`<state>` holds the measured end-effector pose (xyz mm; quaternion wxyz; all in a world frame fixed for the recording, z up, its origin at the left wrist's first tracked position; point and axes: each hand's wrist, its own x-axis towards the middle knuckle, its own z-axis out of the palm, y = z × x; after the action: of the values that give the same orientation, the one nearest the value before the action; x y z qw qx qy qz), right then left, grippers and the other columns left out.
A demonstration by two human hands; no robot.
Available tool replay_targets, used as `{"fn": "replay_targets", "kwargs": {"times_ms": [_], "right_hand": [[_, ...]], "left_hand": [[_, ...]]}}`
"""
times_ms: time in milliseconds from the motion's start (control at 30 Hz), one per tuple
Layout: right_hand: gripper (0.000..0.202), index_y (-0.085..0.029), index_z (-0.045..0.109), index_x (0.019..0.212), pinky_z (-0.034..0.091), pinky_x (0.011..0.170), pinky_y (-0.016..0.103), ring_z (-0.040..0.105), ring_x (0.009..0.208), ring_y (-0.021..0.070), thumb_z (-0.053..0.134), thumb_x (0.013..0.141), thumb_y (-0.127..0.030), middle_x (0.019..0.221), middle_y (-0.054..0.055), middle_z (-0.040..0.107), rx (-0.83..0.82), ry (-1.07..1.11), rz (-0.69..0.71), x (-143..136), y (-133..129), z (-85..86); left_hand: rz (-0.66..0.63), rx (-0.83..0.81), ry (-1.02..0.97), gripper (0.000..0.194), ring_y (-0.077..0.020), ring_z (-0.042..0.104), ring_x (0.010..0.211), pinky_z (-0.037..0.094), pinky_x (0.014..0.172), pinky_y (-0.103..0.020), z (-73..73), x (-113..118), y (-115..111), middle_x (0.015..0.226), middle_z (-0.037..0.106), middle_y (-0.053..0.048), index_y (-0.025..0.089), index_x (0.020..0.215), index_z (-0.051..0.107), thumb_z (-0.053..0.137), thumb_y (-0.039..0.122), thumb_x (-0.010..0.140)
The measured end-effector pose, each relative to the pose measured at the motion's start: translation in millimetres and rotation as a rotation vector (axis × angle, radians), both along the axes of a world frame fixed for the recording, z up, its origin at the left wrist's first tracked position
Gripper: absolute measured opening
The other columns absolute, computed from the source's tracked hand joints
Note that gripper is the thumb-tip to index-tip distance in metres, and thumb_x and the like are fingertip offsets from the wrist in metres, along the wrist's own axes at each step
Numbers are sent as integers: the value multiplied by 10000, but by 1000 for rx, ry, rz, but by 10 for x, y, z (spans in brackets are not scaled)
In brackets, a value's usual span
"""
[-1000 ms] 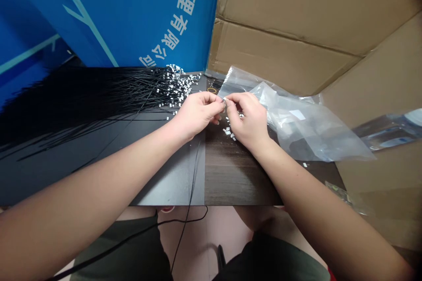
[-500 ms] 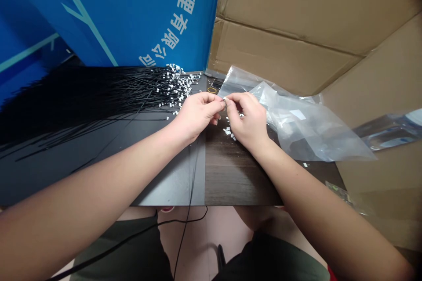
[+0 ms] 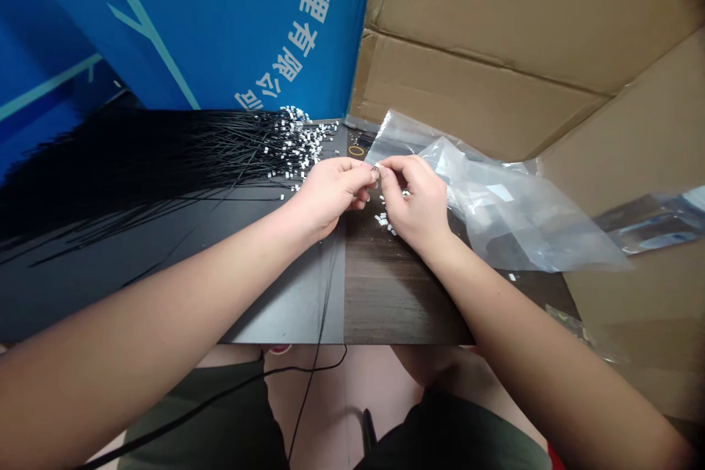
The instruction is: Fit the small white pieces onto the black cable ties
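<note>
My left hand (image 3: 338, 191) and my right hand (image 3: 416, 194) meet fingertip to fingertip above the table. Between the left thumb and index finger is the end of a thin black wire, small and mostly covered. My right thumb and index finger pinch at the same spot, on something too small to make out. Small white connectors (image 3: 381, 220) lie loose on the dark wood beside and under my right hand. Left of my hands spreads a large bundle of black wires (image 3: 220, 147), with white connectors on the ends nearest my left hand.
A clear plastic bag (image 3: 529, 224) lies on the right of the table (image 3: 396, 301). Behind stand a blue printed panel (image 3: 220, 15) and a cardboard box (image 3: 474, 81). A yellow ring (image 3: 356, 151) lies beyond my hands. A black cable (image 3: 220, 391) hangs below the front edge.
The whole view has shifted very slightly. Both hands keep nearly the same pose, with their fingertips still together.
</note>
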<state>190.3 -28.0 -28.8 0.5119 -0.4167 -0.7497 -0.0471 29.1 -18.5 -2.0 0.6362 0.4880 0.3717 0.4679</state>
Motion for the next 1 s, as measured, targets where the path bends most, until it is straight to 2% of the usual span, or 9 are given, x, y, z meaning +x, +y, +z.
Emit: {"fn": "replay_targets", "kwargs": {"times_ms": [533,800,1000], "right_hand": [[154,-229,689,986,545,827,391,693,890,208,547,1037,-201,952,51,768,21,-17,-1,5,15,-3],[164,-233,688,987,549,826,392,704,906,214,539,1039,-184,958,54,776,33,-43,-6,10,2,5],[150,-228,683,996,542,832,391,707,901,212,550,1034,-169,951,53,784,101,-75,11,25,24,3]], "left_hand": [[-43,-194,-211,149,-60,485,604,420,550,-202,102,36,-78,722,555,6,130,680,617,677,85,808],[-46,-177,-238,150,-61,490,610,416,556,-205,74,39,-70,720,566,-1,122,671,626,679,68,801],[-51,-151,-214,176,-62,478,595,401,551,-213,80,39,-74,701,553,3,125,654,611,660,71,814]]}}
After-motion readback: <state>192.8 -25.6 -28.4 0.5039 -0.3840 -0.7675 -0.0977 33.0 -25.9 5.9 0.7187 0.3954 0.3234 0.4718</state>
